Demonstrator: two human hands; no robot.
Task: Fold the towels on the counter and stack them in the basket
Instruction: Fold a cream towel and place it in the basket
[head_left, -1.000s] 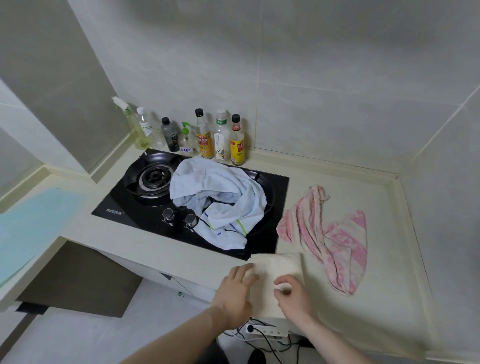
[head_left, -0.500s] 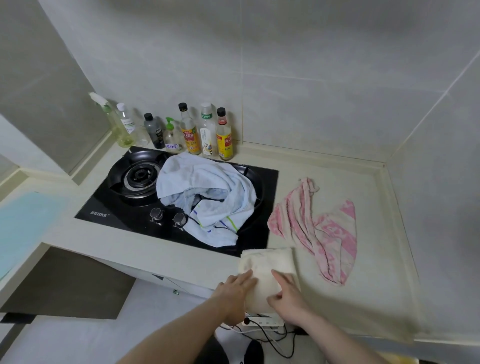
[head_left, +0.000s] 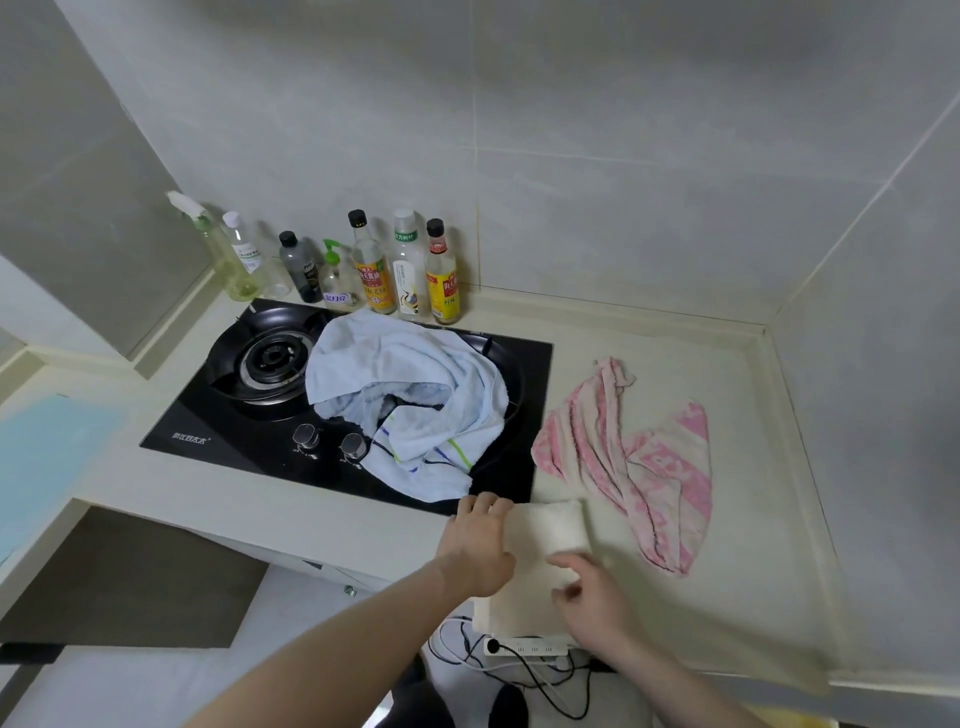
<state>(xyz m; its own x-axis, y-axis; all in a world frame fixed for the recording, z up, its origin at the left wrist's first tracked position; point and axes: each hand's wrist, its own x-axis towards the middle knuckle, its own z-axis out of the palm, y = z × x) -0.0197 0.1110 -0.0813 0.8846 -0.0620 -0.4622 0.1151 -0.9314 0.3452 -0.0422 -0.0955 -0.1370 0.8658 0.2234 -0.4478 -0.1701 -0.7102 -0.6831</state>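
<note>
- Worktop (head_left: 675, 613) runs into a wall corner at right; hob (head_left: 208, 426) set into it, left of centre.
- Row of bottles (head_left: 405, 270) behind the hob, along the back wall.
- Large towel (head_left: 415, 384) heaped on the hob's right half, covering that burner; left burner (head_left: 270, 358) bare.
- Two knobs (head_left: 327, 441) at the hob's front edge, just left of the towel's hanging end.
- Striped towel (head_left: 639, 462) on the worktop, right of the hob.
- Folded towel (head_left: 545, 535) at the worktop's front edge, before the hob's right corner; left hand (head_left: 478, 545) on its left side, right hand (head_left: 592, 597) on its near right part.
- Power strip (head_left: 524, 647) on the floor below the edge.
</note>
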